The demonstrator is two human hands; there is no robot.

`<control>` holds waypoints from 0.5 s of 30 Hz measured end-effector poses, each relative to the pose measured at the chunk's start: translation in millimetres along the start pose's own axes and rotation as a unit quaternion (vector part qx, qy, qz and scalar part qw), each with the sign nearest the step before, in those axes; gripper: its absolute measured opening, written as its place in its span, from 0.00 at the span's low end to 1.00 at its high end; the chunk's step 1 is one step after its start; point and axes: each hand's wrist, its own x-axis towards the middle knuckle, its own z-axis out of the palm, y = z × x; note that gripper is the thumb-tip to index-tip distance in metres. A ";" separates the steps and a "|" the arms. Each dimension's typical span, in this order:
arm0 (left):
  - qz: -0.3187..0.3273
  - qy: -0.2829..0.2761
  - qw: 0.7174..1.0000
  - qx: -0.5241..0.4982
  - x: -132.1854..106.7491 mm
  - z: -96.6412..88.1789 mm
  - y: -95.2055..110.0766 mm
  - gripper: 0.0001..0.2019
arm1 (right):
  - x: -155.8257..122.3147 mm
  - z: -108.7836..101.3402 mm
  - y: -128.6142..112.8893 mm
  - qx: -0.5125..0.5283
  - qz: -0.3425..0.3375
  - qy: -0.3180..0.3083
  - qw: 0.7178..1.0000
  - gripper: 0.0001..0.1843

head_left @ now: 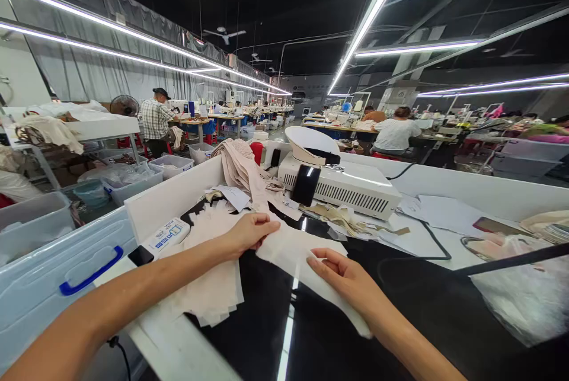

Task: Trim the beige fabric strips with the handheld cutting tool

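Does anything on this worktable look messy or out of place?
Mild clutter: crumpled tan scraps lie in front of the white vented box, and the pale pieces beside the left hand sit fanned out with uneven edges. No clear spill or damage shows.

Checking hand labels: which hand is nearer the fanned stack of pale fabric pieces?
Left. The left hand is just right of the fanned stack; the right hand is farther right, on the single fabric piece.
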 end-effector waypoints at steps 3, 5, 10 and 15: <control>-0.012 0.031 0.998 0.054 32.1 -10.0 10.7 0.30 | 21.6 -15.0 9.8 -0.022 -0.011 0.061 0.998 0.35; -0.024 0.050 0.994 0.091 49.7 -13.2 13.9 0.22 | 35.6 -23.6 17.2 -0.028 -0.016 0.095 0.995 0.34; -0.059 0.075 0.981 0.171 77.0 -14.7 7.8 0.18 | 65.0 -38.6 36.2 -0.040 -0.010 0.145 0.989 0.31; -0.069 0.083 0.969 0.221 85.8 -17.1 -4.9 0.21 | 83.9 -45.1 52.6 -0.098 0.002 0.153 0.983 0.23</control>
